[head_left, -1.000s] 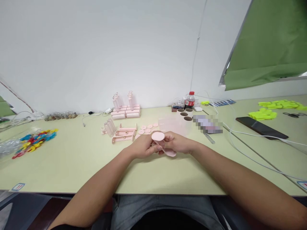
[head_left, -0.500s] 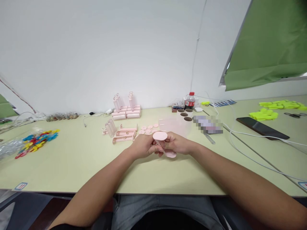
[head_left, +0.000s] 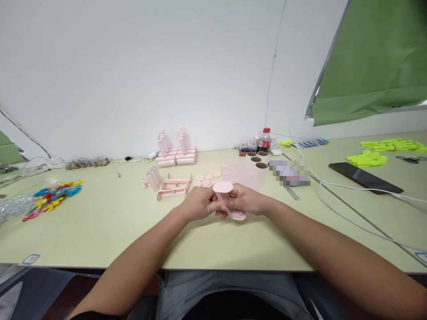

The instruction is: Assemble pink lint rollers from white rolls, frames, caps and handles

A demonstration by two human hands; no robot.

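Just above the table, my left hand (head_left: 200, 203) and my right hand (head_left: 248, 198) are closed on one pink plastic bracket (head_left: 223, 187). The bracket has a rounded plate at its top end and another rounded end (head_left: 237, 215) low on the right. My thumbs press against its middle part, and the other fingers are partly hidden behind it. Beyond my left hand lie several similar pink brackets (head_left: 171, 191) and pink discs (head_left: 207, 179). Clear tubes (head_left: 154, 178) stand left of those brackets.
Pink holders with white rolls (head_left: 176, 160) sit by the wall. Cardboard-cored rolls (head_left: 256, 161), a cola bottle (head_left: 264, 141), a small knife-like tool (head_left: 291, 193) and a phone (head_left: 365, 178) are to the right. White cables (head_left: 350, 183) cross there. Coloured plastic pieces (head_left: 55, 198) lie left.
The pink bracket has turned slightly in my hands, so its top plate looks longer and narrower. Both hands stay in nearly the same place.
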